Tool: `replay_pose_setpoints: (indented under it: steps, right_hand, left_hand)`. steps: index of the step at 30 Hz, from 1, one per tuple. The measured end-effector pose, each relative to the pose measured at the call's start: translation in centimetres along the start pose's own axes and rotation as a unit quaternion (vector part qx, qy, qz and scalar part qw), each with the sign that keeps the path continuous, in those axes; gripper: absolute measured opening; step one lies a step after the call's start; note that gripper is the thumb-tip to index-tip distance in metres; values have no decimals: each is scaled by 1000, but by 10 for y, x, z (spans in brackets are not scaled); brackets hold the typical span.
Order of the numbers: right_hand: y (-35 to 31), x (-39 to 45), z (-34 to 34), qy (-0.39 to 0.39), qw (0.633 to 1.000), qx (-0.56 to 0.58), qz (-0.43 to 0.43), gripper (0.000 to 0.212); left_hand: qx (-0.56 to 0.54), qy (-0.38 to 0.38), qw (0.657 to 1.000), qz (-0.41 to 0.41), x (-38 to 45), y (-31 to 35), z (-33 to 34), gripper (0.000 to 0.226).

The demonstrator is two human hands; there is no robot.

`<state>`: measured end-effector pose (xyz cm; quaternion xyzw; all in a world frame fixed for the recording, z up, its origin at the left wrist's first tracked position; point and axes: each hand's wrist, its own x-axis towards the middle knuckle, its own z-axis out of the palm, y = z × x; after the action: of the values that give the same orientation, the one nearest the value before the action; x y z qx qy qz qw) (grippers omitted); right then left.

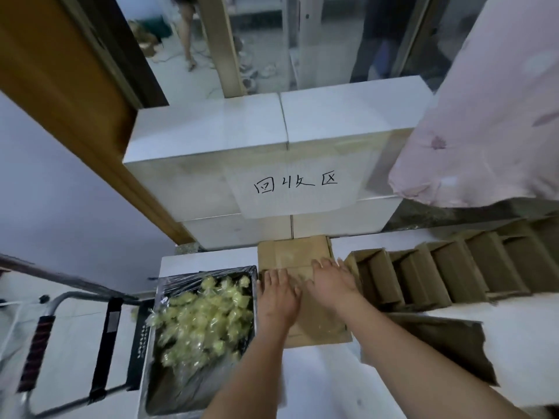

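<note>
Currently you're pressing left hand [276, 297] and right hand [331, 284] flat, fingers straight, gripping nothing, on the folded cardboard box [292, 252]; it's probably handling light and stiff, so take its edges.

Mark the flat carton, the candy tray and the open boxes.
flat carton [292, 252]: head view, far panel.
candy tray [211, 271]: head view, far rim.
open boxes [447, 267]: head view, middle box.

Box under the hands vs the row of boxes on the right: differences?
The center box lies flat with no opening showing; the row of boxes stands open, insides visible. The center box is single, with the left hand and right hand flat on it; the row of boxes holds several side by side. Both are plain brown cardboard.
</note>
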<state>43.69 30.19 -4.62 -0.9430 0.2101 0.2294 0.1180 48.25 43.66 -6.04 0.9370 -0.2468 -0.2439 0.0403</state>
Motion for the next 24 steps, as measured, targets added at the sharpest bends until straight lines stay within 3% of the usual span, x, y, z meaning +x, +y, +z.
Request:
replay_pose_setpoints:
  steps: [7,13,24]
  right_hand:
    - [-2,-61,-36,10,1000,3,29,53]
    - [-4,-110,-40,35,999,7,27,54]
    - [16,-226,-7,54,995,-35,74,55]
  left_hand:
    - [41,35,998,31,-48,7,-36,49]
    - [66,29,997,42,-87,9,-39,54]
    - [52,2,993,106,-169,31,-10,48]
